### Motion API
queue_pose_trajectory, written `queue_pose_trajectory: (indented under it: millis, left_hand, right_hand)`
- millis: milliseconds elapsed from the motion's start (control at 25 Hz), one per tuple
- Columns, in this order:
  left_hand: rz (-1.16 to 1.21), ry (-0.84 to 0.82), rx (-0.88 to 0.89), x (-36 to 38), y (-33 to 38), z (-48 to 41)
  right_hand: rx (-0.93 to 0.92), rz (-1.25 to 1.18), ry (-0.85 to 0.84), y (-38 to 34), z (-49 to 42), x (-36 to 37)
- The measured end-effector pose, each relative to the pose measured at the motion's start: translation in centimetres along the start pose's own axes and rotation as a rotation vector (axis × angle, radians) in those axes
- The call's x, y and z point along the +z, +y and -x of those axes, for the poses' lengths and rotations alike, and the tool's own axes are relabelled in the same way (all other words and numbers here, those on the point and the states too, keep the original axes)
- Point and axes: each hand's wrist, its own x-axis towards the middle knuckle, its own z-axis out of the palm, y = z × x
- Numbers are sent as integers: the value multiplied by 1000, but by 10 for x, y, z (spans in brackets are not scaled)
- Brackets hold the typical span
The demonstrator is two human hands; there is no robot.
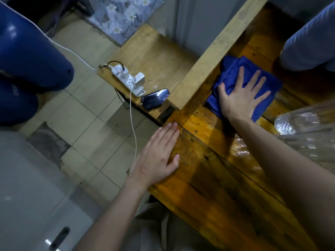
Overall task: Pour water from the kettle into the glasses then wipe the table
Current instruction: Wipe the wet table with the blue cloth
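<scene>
Blue cloth (243, 84) under flat right hand (241, 98) — left hand (157, 156) flat, ungripping, on table (217, 187).

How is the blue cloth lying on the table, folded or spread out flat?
Folded. The blue cloth shows overlapping layers and bunched edges under the flat right hand.

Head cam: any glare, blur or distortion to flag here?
Head view: dim, warm light; glare on the wet wooden table near the right forearm; the glass at the right edge is smeared and hard to outline; wide-angle bending of the plank; right hand flat on the blue cloth and left hand are fairly sharp.
</scene>
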Motion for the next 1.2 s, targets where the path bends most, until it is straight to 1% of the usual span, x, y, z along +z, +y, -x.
queue_pose_trajectory:
  millis: [280, 360, 680, 960, 1120, 1200]
  left_hand:
    - [-9, -4, 14, 2, -1, 0]
    - [-14, 3, 6, 2, -1, 1]
    - [-43, -18, 26, -2, -2, 0]
    - [-78, 33, 51, 0, -2, 3]
    - [-83, 31, 60, 0, -1, 4]
    - [-76, 27, 54, -1, 1, 5]
  right_hand:
    - [-10, -10, 7, -2, 6, -1]
    - [-50, -20, 39, -3, 21, 3]
    - [-226, -24, -6, 0, 139, 14]
    - [-231, -47, -39, 24, 241, 13]
    - [-256, -38, -37, 54, 271, 13]
    - [-235, -41, -38, 78, 283, 10]
